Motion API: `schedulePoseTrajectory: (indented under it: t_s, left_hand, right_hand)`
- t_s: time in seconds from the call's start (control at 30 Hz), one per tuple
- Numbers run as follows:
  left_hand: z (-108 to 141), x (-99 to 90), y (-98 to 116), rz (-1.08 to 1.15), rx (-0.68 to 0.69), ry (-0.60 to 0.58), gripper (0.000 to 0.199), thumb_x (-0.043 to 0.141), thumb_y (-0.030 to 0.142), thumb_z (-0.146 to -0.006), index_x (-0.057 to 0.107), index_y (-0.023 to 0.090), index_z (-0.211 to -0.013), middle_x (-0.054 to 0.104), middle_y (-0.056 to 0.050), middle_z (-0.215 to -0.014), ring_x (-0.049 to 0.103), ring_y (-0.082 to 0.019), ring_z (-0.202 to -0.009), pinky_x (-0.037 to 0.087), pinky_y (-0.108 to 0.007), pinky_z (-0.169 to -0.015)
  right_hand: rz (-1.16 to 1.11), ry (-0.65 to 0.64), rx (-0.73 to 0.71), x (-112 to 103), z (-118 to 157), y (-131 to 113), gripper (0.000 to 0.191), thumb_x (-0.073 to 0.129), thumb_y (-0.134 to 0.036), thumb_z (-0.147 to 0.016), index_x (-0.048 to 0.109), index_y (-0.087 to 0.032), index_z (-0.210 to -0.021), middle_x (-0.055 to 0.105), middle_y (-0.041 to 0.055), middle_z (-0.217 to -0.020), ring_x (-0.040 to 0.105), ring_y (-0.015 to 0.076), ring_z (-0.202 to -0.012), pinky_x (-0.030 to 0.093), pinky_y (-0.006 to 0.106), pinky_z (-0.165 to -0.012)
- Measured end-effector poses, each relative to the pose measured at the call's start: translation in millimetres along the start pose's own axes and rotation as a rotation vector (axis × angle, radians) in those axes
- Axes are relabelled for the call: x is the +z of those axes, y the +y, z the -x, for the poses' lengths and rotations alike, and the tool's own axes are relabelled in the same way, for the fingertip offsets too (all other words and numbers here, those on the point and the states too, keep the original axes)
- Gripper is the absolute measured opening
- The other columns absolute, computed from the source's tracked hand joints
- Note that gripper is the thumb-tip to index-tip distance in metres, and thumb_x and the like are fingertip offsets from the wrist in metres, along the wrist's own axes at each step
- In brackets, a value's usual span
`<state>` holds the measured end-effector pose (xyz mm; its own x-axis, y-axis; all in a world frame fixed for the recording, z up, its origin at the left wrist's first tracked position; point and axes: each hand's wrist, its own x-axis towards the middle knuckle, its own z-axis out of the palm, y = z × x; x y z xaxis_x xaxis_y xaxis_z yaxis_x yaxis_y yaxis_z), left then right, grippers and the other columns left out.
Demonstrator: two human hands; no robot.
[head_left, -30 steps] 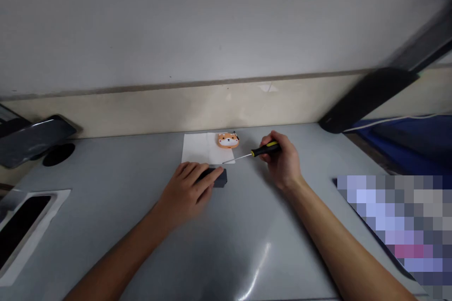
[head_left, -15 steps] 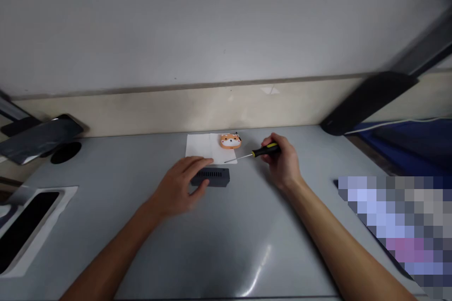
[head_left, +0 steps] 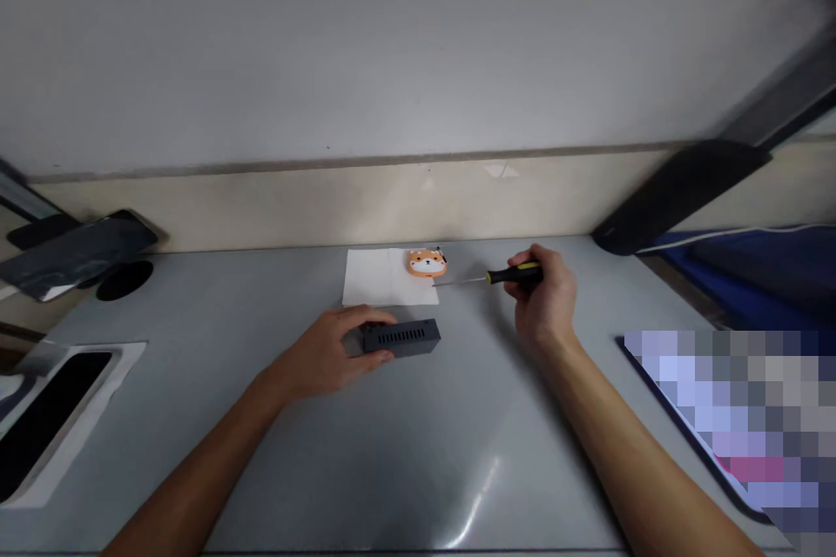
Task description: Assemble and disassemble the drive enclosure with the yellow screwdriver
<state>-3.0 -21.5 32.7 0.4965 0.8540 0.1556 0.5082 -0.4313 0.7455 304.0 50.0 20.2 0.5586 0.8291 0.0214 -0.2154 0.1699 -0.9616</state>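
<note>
a: head view, first item?

b: one dark slotted box [head_left: 406, 338], on or just above the table [head_left: 313, 496], near side of the paper [head_left: 372, 280]; cannot tell whether it is lifted.

a: left hand [head_left: 323, 355]?

b: grasping the box's left end, thumb along the near side, fingers at the far side.

a: right hand [head_left: 549, 294]?

b: closed around one screwdriver [head_left: 515, 274], black and yellow, shaft pointing left; its tip appears by the paper's right edge, apart from the box. contact with the paper: cannot tell.

a: changes over the last half second?

b: box shifted rightward and turned slightly; left thumb and fingers drawn to its end; screwdriver moved right, lying more level.

a: bearing on the work?

b: the row of slots is clear of fingers, the box apparently steadied from one end, the tool not engaged.

a: remaining stock?

b: one orange animal-face case [head_left: 428, 265], on the paper.
</note>
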Motion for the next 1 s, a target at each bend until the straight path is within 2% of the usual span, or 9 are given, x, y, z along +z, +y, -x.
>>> schedulePoseTrajectory:
  t_s: [0.17,0.3,0.4,0.47,0.53,0.6,0.7,0.87,1.0]
  left_hand:
    - [-1.5,8.3,2.5,0.138,-0.099,-0.007,0.030,0.071,0.037,-0.094,0.071,0.032,-0.123,0.075,0.002,-0.119,0.071,-0.018,-0.106,0.056,-0.029,-0.094]
    - [-4.9,18.6,-10.5,0.182,-0.146,0.044,0.032,0.060,0.043,-0.101,0.071,0.031,-0.128,0.074,-0.002,-0.123,0.071,-0.019,-0.104,0.057,-0.027,-0.081]
    - [-8.4,25.2,-22.8,0.109,-0.106,0.133,0.029,0.058,0.040,-0.102,0.073,0.028,-0.124,0.075,-0.004,-0.115,0.071,-0.019,-0.099,0.056,-0.031,-0.086]
    - [-10.9,28.2,-28.2,0.068,-0.060,0.177,0.027,0.057,0.037,-0.103,0.075,0.027,-0.121,0.076,-0.004,-0.110,0.069,-0.019,-0.100,0.054,-0.034,-0.092]
    - [-12.9,29.5,-30.3,0.039,-0.026,0.195,0.026,0.056,0.034,-0.103,0.075,0.026,-0.119,0.076,-0.004,-0.107,0.068,-0.020,-0.101,0.053,-0.037,-0.094]
    - [-14.1,29.5,-29.6,0.009,-0.010,0.195,0.025,0.056,0.032,-0.104,0.075,0.025,-0.118,0.076,-0.004,-0.104,0.066,-0.021,-0.102,0.052,-0.038,-0.095]
    - [-14.7,29.1,-27.2,-0.036,-0.002,0.187,0.024,0.054,0.031,-0.105,0.075,0.024,-0.114,0.074,-0.004,-0.101,0.063,-0.020,-0.103,0.051,-0.039,-0.097]
    - [-14.8,31.3,-29.3,-0.062,0.003,0.165,0.024,0.052,0.027,-0.106,0.075,0.022,-0.102,0.067,-0.004,-0.102,0.062,-0.018,-0.100,0.050,-0.035,-0.095]
    - [-14.9,33.6,-33.2,-0.071,0.028,0.173,0.022,0.051,0.025,-0.106,0.073,0.022,-0.107,0.067,-0.003,-0.101,0.061,-0.018,-0.100,0.050,-0.035,-0.095]
  right_hand:
    - [0.048,0.026,-0.245,0.0,6.2,-6.5,0.028,0.061,-0.037,-0.079,0.061,-0.019,-0.057,0.053,0.0000,-0.055,0.048,0.0126,-0.052,0.035,0.025,-0.046]
    - [0.039,0.037,-0.551,0.0,15.9,-15.9,0.029,0.054,-0.025,-0.078,0.056,-0.021,-0.049,0.050,0.0002,-0.047,0.048,0.0144,-0.050,0.036,0.029,-0.051]
    - [0.081,0.013,-0.689,-3.7,32.0,-30.8,0.033,0.051,-0.021,-0.081,0.055,-0.021,-0.048,0.049,0.0009,-0.046,0.046,0.0145,-0.047,0.031,0.030,-0.049]
    - [0.125,-0.118,-0.769,-7.7,47.7,-43.8,0.035,0.049,-0.017,-0.083,0.055,-0.020,-0.049,0.045,0.0002,-0.046,0.042,0.0136,-0.044,0.026,0.031,-0.047]
    - [0.289,-0.366,-0.856,-10.8,65.3,-56.3,0.032,0.054,-0.010,-0.082,0.056,-0.019,-0.052,0.045,-0.0004,-0.049,0.040,0.0120,-0.045,0.024,0.030,-0.047]
    - [0.242,-0.598,-0.965,-11.1,82.4,-65.4,0.027,0.053,-0.007,-0.082,0.058,-0.019,-0.058,0.045,-0.0009,-0.050,0.038,0.0121,-0.047,0.025,0.032,-0.051]
    - [0.301,-0.833,-0.995,-5.7,101.2,-69.7,0.023,0.051,-0.004,-0.080,0.056,-0.019,-0.064,0.043,-0.0008,-0.051,0.036,0.0130,-0.048,0.023,0.034,-0.053]
    - [0.302,-0.901,-1.063,5.3,108.4,-59.0,0.023,0.053,-0.004,-0.076,0.046,-0.021,-0.063,0.036,-0.0025,-0.050,0.029,0.0129,-0.048,0.017,0.034,-0.054]
    - [0.295,-0.910,-1.017,7.6,104.9,-48.6,0.024,0.050,-0.004,-0.079,0.045,-0.022,-0.064,0.035,-0.0030,-0.051,0.029,0.0128,-0.049,0.019,0.034,-0.054]
